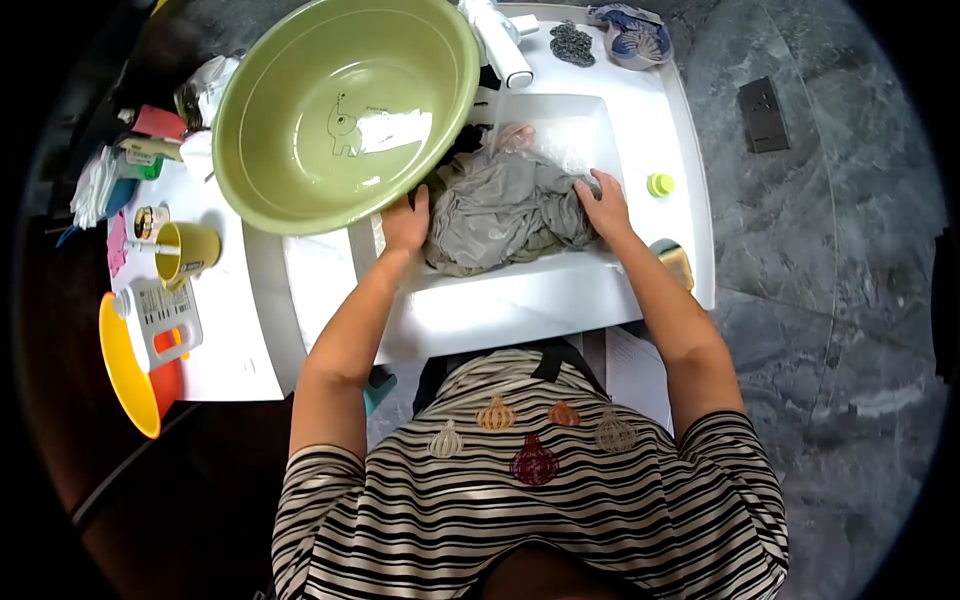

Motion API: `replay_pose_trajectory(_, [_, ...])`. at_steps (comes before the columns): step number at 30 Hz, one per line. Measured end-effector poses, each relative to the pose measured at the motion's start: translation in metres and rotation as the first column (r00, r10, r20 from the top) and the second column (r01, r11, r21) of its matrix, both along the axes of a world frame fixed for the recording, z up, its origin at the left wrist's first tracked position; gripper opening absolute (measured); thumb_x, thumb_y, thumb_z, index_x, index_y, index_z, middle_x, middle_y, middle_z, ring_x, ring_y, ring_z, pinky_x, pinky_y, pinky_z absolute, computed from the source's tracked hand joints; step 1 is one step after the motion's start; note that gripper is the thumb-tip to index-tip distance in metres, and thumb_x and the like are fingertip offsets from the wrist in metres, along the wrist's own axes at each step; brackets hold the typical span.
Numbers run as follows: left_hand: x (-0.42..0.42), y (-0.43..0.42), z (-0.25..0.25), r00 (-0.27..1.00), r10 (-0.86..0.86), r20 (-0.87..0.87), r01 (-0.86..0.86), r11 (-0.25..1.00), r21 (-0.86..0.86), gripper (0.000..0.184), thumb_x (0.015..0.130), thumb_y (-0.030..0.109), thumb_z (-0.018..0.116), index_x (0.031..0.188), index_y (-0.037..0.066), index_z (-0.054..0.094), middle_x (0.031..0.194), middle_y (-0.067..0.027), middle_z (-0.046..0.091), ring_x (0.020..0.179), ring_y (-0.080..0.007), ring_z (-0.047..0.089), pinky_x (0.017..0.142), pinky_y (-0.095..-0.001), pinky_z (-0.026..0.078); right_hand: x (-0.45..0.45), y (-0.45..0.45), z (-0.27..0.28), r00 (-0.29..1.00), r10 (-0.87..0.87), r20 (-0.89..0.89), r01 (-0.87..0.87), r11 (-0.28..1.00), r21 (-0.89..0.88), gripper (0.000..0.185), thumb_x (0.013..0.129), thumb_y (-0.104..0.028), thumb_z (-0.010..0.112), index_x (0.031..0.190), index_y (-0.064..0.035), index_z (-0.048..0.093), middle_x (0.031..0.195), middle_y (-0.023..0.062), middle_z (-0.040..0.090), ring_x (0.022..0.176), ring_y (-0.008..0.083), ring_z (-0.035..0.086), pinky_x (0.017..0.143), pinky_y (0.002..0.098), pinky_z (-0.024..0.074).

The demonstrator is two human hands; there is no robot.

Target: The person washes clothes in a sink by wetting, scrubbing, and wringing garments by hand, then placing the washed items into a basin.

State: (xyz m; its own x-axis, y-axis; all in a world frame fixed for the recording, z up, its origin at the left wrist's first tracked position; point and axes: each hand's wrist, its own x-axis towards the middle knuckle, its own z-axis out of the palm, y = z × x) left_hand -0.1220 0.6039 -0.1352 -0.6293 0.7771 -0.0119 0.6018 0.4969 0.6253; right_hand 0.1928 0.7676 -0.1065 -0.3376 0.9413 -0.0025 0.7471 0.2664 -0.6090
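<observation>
- Work surface: a white washbasin [500, 312] is fitted beside a wall of grey veined tile [880, 190], on which a dark socket plate [764, 114] is mounted.
- Cloth: a wet, crumpled grey cloth [500, 215] is placed in the washbasin, between both hands.
- Left hand [405, 226]: placed at the cloth's left edge, beneath the rim of a green plastic basin [290, 110]. Fingertips are partly obscured; whether fabric is gripped cannot be told.
- Right hand [606, 208]: placed on the cloth's right edge; whether fabric is pinched cannot be told.
- Obstructions: the washbasin's left part is covered by the green plastic basin, whose upper rim is cut off. Dark fabric [466, 143] is only partly exposed.
- Markings: an elephant outline [345, 132] is printed inside the green plastic basin; the small lettering beside it cannot be read. Print on the white jug [165, 318] is likewise illegible.
</observation>
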Motion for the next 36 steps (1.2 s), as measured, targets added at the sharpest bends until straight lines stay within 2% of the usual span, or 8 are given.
replay_pose_trajectory(6, [-0.022, 0.076, -0.015, 0.934, -0.055, 0.353, -0.021, 0.978, 0.208, 0.053, 0.093, 0.041, 0.046, 0.13, 0.002, 0.045, 0.131, -0.015, 0.047, 0.122, -0.0273, 0.041, 0.103, -0.0361, 0.031, -0.044, 0.073, -0.109, 0.888, -0.248, -0.386, 0.126, 0.941, -0.313, 0.055, 0.086, -0.044, 0.06, 0.125, -0.005, 0.054, 0.115, 0.0109, 0.059, 0.104, 0.0182, 0.053, 0.089, 0.0295, 0.041])
replay_pose_trajectory(10, [-0.028, 0.119, -0.044, 0.934, 0.022, 0.357, -0.1, 0.974, 0.201, 0.053, 0.092, 0.042, 0.047, 0.125, 0.001, 0.049, 0.122, -0.0137, 0.052, 0.112, -0.0248, 0.046, 0.099, -0.0348, 0.034, -0.085, 0.098, -0.127, 0.845, -0.38, -0.376, -0.102, 0.576, -0.811, 0.057, 0.089, -0.052, 0.052, 0.125, -0.0071, 0.055, 0.115, 0.0045, 0.058, 0.101, 0.0153, 0.054, 0.088, 0.0284, 0.0414])
replay_pose_trajectory(18, [-0.001, 0.134, -0.038, 0.634, -0.182, 0.751, 0.349, 0.934, -0.068, 0.054, 0.09, 0.046, 0.049, 0.113, -0.002, 0.058, 0.105, -0.0112, 0.062, 0.094, -0.0198, 0.056, 0.09, -0.0323, 0.041, -0.131, 0.074, -0.094, 0.792, -0.255, -0.555, -0.472, 0.321, -0.821, 0.063, 0.089, -0.058, 0.043, 0.129, -0.0089, 0.049, 0.114, 0.0041, 0.056, 0.097, 0.0151, 0.054, 0.092, 0.0276, 0.0405])
replay_pose_trajectory(23, [0.04, 0.083, 0.054, 0.665, -0.269, 0.696, 0.453, 0.887, -0.09, 0.049, 0.084, 0.045, 0.057, 0.089, -0.002, 0.067, 0.08, -0.0161, 0.067, 0.072, -0.0245, 0.063, 0.072, -0.0333, 0.048, -0.085, 0.052, -0.054, 0.768, 0.042, -0.639, -0.604, 0.382, -0.7, 0.041, 0.089, -0.042, 0.055, 0.105, -0.0054, 0.062, 0.106, 0.0075, 0.057, 0.09, 0.0125, 0.055, 0.077, 0.0283, 0.0466])
replay_pose_trajectory(25, [0.051, 0.053, 0.073, 0.697, -0.553, 0.457, 0.638, 0.769, -0.042, 0.039, 0.081, 0.04, 0.063, 0.091, 0.003, 0.068, 0.101, -0.0174, 0.064, 0.097, -0.029, 0.058, 0.085, -0.0398, 0.044, -0.066, 0.017, -0.009, 0.778, 0.159, -0.607, -0.594, 0.501, -0.629, 0.04, 0.086, -0.04, 0.058, 0.102, -0.0042, 0.062, 0.108, 0.0095, 0.057, 0.096, 0.0163, 0.055, 0.082, 0.0317, 0.0448])
replay_pose_trajectory(28, [0.072, 0.01, 0.075, 0.669, -0.736, 0.1, 0.742, 0.668, -0.055, 0.036, 0.079, 0.037, 0.064, 0.096, 0.006, 0.068, 0.127, -0.0184, 0.048, 0.12, -0.035, 0.042, 0.097, -0.0496, 0.034, -0.044, -0.016, 0.003, 0.594, 0.776, -0.21, -0.788, 0.614, 0.04, 0.042, 0.077, -0.038, 0.069, 0.098, -0.0024, 0.062, 0.118, 0.0168, 0.053, 0.122, 0.0308, 0.044, 0.096, 0.0462, 0.0362])
replay_pose_trajectory(32, [0.085, 0.008, 0.036, 0.728, -0.682, -0.071, 0.66, 0.725, -0.196, 0.047, 0.073, 0.044, 0.066, 0.106, 0.011, 0.067, 0.149, -0.0136, 0.022, 0.135, -0.0377, 0.019, 0.102, -0.0582, 0.021, -0.037, -0.045, -0.019, 0.722, 0.692, 0.001, -0.69, 0.719, 0.079, 0.044, 0.073, -0.039, 0.07, 0.098, -0.0032, 0.063, 0.127, 0.0156, 0.049, 0.134, 0.0341, 0.03, 0.099, 0.0512, 0.0323])
replay_pose_trajectory(36, [0.078, 0.049, -0.009, 0.748, -0.638, -0.182, 0.547, 0.748, -0.376, 0.055, 0.068, 0.045, 0.067, 0.111, 0.011, 0.063, 0.142, -0.0123, 0.031, 0.13, -0.0345, 0.026, 0.102, -0.0556, 0.021, -0.067, -0.014, -0.041, 0.742, 0.622, 0.25, -0.645, 0.764, 0.015, 0.039, 0.07, -0.03, 0.07, 0.098, -0.0052, 0.06, 0.127, 0.0121, 0.047, 0.13, 0.0321, 0.034, 0.093, 0.0487, 0.0377])
